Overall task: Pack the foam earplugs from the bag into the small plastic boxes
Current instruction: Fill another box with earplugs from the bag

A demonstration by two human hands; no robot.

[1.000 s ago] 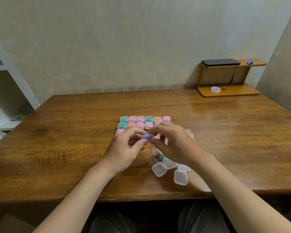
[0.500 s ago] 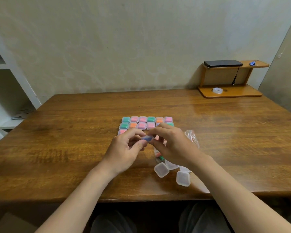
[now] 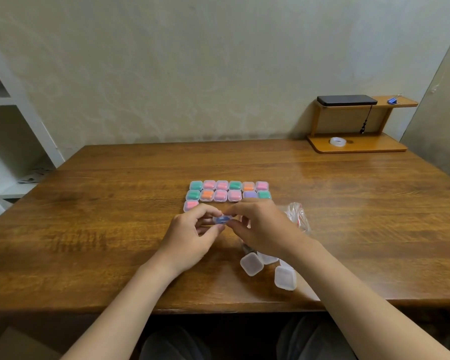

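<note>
A small clear plastic box with blue earplugs (image 3: pixel 222 219) is pinched between the fingertips of my left hand (image 3: pixel 192 237) and my right hand (image 3: pixel 265 229), just above the wooden table (image 3: pixel 102 229). Behind my hands lie rows of filled boxes (image 3: pixel 227 190) with green, pink, orange and purple earplugs. The clear earplug bag (image 3: pixel 298 215) lies to the right, partly hidden by my right hand. Several empty boxes (image 3: pixel 283 276) sit near my right wrist.
A wooden desk shelf (image 3: pixel 356 144) stands at the table's back right with a black device (image 3: pixel 346 100), a tape roll (image 3: pixel 337 141) and a blue clip (image 3: pixel 392 100). A white shelving unit (image 3: pixel 8 131) stands at the left. The table's front edge runs just below my forearms.
Both hands stay together on the blue-filled box and have shifted slightly; the purple and green boxes in the second row now show behind my right hand.
</note>
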